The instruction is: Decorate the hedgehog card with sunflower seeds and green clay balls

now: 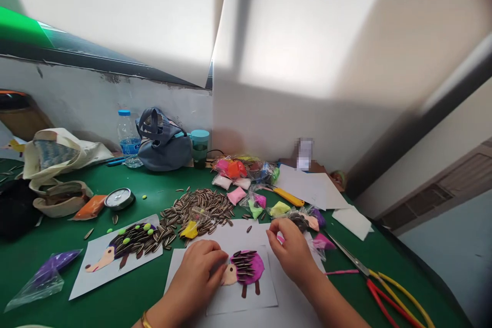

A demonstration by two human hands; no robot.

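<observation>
On a white card point(242, 302) lies a clay hedgehog point(248, 266) with a magenta body, a peach face, brown legs and dark striped sunflower seeds pressed in as spines. My left hand point(200, 271) rests at its face, fingertips on the card. My right hand point(290, 251) is just right of the body, thumb and forefinger pinched together; anything between them is hidden. Behind the hands lies a heap of sunflower seeds point(196, 210). To the left, a finished seed-backed hedgehog picture point(130, 243) sits on its own card.
Bagged clay point(42, 279) lies at the front left, with more packets point(246, 184) at the back. Red-and-yellow-handled scissors point(388, 292) lie at the right edge of the green table point(126, 287). Beyond stand a water bottle point(128, 138), a grey bag point(163, 141) and a canvas tote point(57, 159).
</observation>
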